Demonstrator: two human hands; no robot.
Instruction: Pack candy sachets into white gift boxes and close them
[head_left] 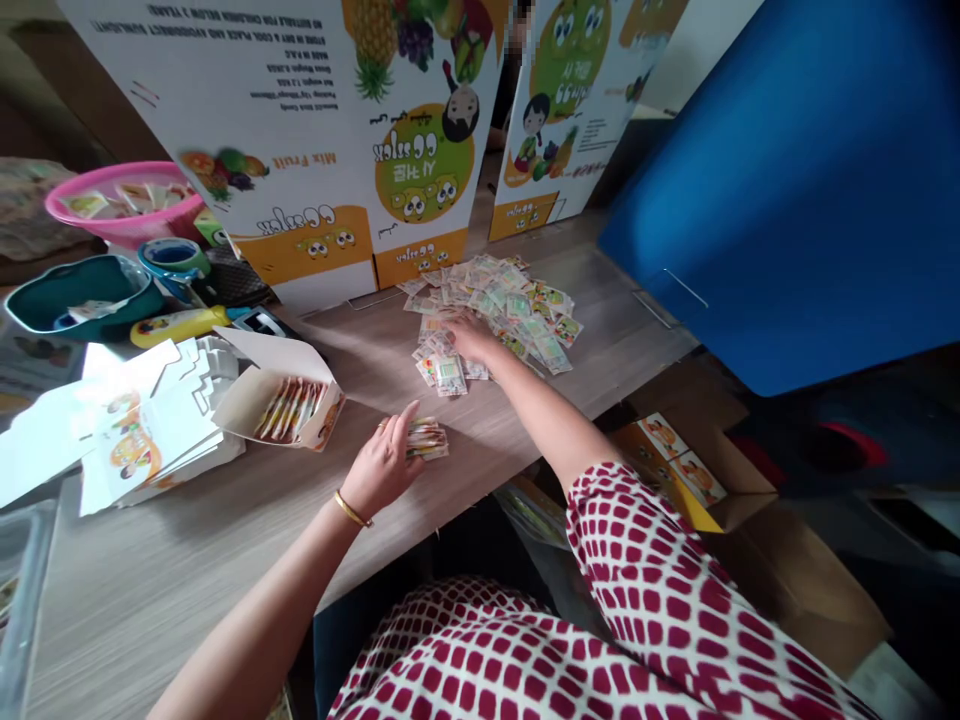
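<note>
My left hand (384, 462) is closed around a small stack of candy sachets (429, 438) standing on edge on the table, thumb and fingers at its left side. My right hand (469, 335) lies over the left part of a loose pile of sachets (517, 300), its fingers spread and touching them; the fingertips are partly hard to make out. Left of my left hand, an open small carton (319, 415) holds a row of upright sachets (291, 408).
Flattened white cartons (161, 440) are stacked at the left. Behind them stand a teal basket (82, 290), a pink basket (124, 205), tape rolls (174, 258) and a yellow-handled tool (180, 326). Large printed boxes (300, 130) wall the back; a blue panel (795, 200) rises at right.
</note>
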